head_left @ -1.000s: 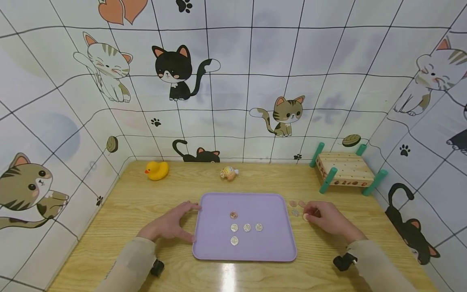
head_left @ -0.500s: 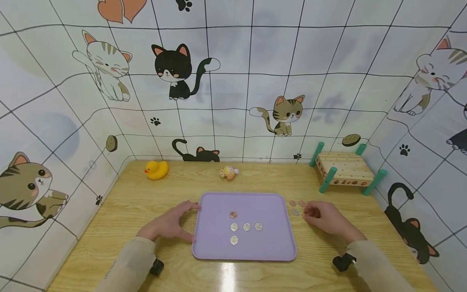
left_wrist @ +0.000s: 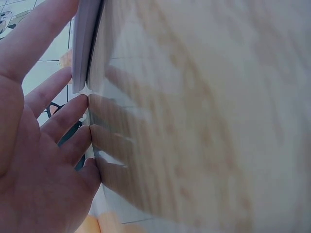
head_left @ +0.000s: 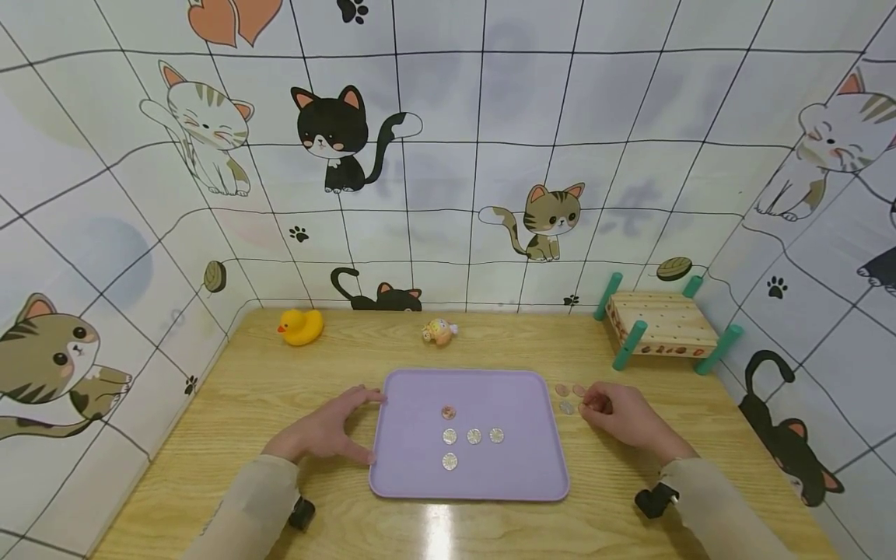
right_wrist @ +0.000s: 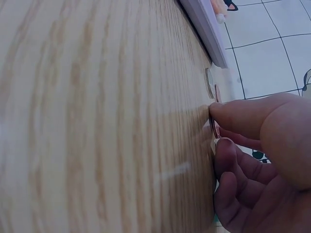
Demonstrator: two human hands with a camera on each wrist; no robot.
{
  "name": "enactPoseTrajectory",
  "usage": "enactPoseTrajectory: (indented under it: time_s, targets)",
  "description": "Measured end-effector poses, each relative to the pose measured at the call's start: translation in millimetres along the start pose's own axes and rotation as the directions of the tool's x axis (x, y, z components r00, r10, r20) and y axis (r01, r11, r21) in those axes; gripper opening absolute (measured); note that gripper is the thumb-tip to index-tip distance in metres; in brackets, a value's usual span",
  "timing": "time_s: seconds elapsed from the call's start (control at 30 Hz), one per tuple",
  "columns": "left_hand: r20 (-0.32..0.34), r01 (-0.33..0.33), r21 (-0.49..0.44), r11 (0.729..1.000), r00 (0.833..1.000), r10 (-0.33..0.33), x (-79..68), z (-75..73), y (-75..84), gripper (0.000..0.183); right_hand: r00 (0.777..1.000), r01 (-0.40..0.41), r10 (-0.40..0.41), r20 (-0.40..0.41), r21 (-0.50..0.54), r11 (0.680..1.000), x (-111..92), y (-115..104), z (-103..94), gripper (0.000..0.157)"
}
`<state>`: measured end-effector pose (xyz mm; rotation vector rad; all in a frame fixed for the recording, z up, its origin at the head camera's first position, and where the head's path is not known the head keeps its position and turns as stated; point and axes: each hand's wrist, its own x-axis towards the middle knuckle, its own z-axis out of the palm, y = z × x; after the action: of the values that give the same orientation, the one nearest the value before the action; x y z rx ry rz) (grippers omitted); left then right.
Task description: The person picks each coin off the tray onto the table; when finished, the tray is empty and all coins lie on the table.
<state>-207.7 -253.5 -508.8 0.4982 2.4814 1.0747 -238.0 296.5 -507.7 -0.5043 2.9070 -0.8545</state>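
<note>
A lavender tray (head_left: 518, 474) lies mid-table, bearing a copper-coloured coin (head_left: 449, 412) and several silver coins (head_left: 474, 436). My left hand (head_left: 325, 428) is spread at its left side, thumb and index fingertip at the rim; in the left wrist view the fingers (left_wrist: 65, 119) reach down to the tabletop. Right of the tray, my right hand (head_left: 623, 412) pinches a coin (right_wrist: 212, 124) low at the table surface, most of it covered by thumb and index finger. Beside these fingertips lie two copper-coloured coins (head_left: 562, 390) and a silver coin (head_left: 566, 407).
Along the back of the wooden table (head_left: 336, 529) stand a yellow rubber duck (head_left: 301, 327), a small figurine (head_left: 439, 332) and, at right, a wooden pegboard stand (head_left: 661, 323) with green legs. A cat-printed wall covering (head_left: 448, 155) encloses the back and sides.
A pale coin showing at my right thumb a second ago is now mostly hidden by the fingertips, which have shifted slightly left and up. My left hand and the tray have stayed put.
</note>
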Motion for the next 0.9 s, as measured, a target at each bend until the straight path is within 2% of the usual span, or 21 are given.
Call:
enactPoseTrajectory:
  time_s: [0.17, 0.7, 0.9]
  targets:
    - [-0.001, -0.009, -0.006, 1.0, 1.0, 0.009, -1.1, -0.1, 1.2, 0.098, 1.0, 0.024, -0.024, -0.015, -0.002, 1.0, -1.0, -1.0, -1.2, 0.007]
    - [-0.002, -0.007, -0.013, 1.0, 1.0, 0.007, -0.3, -0.2, 0.5, 0.097, 0.999, 0.025, -0.025, -0.025, -0.013, 1.0, -1.5, -3.8, -2.1, 0.011]
    - [-0.005, -0.001, -0.018, 1.0, 1.0, 0.001, -0.4, -0.3, 1.2, 0.097, 1.0, -0.019, 0.02, -0.024, 0.038, 0.999, -0.5, -4.2, -4.1, 0.02]
